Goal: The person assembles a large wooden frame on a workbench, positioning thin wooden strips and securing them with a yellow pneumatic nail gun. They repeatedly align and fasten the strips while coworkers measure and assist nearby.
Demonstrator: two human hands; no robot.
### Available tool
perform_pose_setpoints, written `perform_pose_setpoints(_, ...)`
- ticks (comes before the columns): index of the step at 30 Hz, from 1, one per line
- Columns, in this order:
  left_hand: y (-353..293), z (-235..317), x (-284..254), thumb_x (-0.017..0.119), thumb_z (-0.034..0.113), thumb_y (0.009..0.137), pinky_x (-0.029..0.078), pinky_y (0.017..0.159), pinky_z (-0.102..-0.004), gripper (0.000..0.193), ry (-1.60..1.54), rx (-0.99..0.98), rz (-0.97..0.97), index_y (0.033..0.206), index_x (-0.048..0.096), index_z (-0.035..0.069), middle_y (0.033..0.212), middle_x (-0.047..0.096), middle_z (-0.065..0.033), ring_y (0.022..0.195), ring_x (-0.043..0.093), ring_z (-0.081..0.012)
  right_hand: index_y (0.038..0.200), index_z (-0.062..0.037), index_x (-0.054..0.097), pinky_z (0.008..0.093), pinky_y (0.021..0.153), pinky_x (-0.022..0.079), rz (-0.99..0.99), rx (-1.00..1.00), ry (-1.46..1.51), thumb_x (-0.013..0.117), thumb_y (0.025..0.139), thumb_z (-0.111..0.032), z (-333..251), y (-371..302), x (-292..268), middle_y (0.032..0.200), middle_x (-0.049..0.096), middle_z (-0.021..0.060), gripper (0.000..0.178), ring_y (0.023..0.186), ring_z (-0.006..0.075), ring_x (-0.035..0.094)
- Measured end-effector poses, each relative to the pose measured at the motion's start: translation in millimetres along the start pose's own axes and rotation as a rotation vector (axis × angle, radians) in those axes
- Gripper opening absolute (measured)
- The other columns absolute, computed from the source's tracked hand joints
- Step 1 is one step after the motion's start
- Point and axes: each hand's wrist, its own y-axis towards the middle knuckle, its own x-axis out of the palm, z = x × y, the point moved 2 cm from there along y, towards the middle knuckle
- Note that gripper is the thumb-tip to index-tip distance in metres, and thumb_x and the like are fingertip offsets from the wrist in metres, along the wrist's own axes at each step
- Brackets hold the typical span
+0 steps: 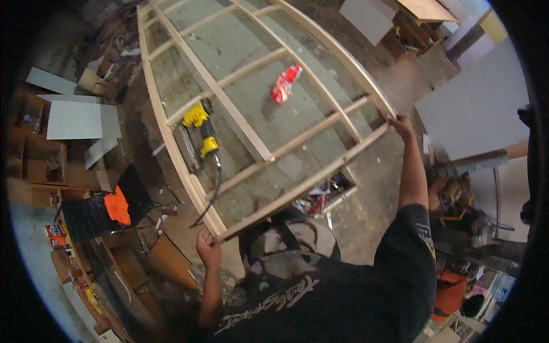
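A long wooden frame [311,176] of pale slats and crosspieces lies over a grey-green board surface [243,106]. My left hand [208,249] is closed around its near left corner. At the near right corner, my right hand [402,125] grips the same frame, with that arm stretched out. Inside the left part of the frame rests a yellow and black nail gun [201,128], its dark hose [217,186] running toward my left hand. A crumpled red and white packet [285,84] sits in a middle bay. One long slat [214,86] runs lengthwise, its near end close to a crosspiece.
Below the near edge, an open drawer or box [342,191] holds small items. At left stand a black chair [94,220] with an orange cloth [116,206] and wooden cabinets [40,148]. Large pale panels [474,103] lean at right. Scraps and debris litter the floor.
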Motion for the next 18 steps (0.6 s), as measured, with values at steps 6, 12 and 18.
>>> perform_pose_setpoints(6, -3.7, -0.8, 1.6, 0.069, -0.009, 0.081, 0.053, 0.085, -0.0328, 0.049, 0.035, -0.033, 0.034, 0.125, 0.05, -0.003, 0.12, 0.061, -0.0165, 0.109, 0.063, -0.0269, 0.106, 0.0001, 0.069, 0.0298, 0.066, 0.046, 0.149, 0.012, 0.375, 0.075, 0.085, -0.04, 1.0, -22.7, 21.3, 0.084, 0.064, 0.0022, 0.046, 0.073, 0.0119, 0.056)
perform_pose_setpoints(12, -10.8, 14.2, 8.9, 0.065, -0.008, 0.085, 0.052, 0.09, -0.0365, 0.051, -0.101, -0.133, 0.024, 0.131, 0.042, 0.0, 0.128, 0.056, -0.0211, 0.116, 0.061, -0.0302, 0.119, 0.0007, 0.066, 0.0331, 0.082, 0.049, 0.277, 0.212, 0.385, 0.073, 0.086, -0.041, 4.1, -31.4, 31.6, 0.101, 0.069, 0.01, 0.054, 0.092, 0.0172, 0.062)
perform_pose_setpoints(18, -19.1, 4.9, 14.4, 0.061, -0.005, 0.09, 0.047, 0.099, -0.0386, 0.047, -0.088, -0.066, 0.123, 0.133, 0.042, 0.0, 0.135, 0.051, -0.022, 0.123, 0.055, -0.031, 0.119, -0.0009, 0.062, 0.0321, 0.077, 0.051, 0.36, 0.207, 0.773, 0.075, 0.087, -0.026, -1.7, -44.4, 49.5, 0.104, 0.067, 0.0099, 0.044, 0.093, 0.0193, 0.062)
